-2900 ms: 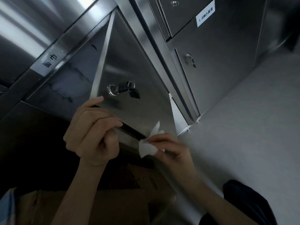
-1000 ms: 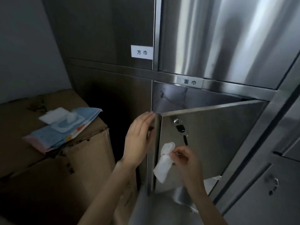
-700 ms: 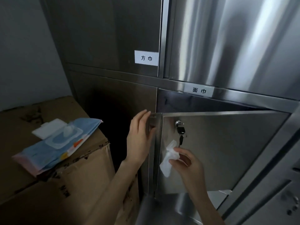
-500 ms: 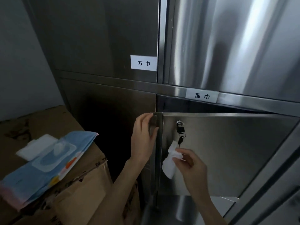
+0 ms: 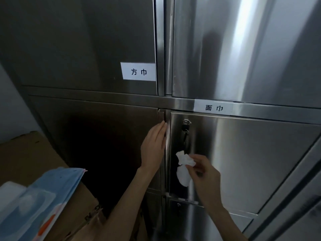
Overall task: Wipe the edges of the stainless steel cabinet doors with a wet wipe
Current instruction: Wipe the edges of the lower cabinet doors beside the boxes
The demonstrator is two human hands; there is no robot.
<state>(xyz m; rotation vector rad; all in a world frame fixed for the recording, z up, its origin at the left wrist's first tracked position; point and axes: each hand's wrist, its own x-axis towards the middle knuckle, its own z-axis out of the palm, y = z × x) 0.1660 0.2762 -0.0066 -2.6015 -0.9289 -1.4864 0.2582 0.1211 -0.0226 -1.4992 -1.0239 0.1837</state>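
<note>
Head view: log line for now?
cabinet door: shut | left hand: flat at its left edge | right hand: pinches wet wipe

A dim corner in front of me.
A grey wall (image 5: 8, 110) stands at my left; below it a brown cardboard box (image 5: 26, 153) carries a blue pack (image 5: 57, 185). A bright light streak (image 5: 243, 32) runs down the steel cabinet (image 5: 86, 40).

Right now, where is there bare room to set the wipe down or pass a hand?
The cardboard box is bare behind the blue packet, toward the wall. The door face is clear right of the key. It is crowded at the door's left edge: left hand, key, wipe and right hand.
</note>
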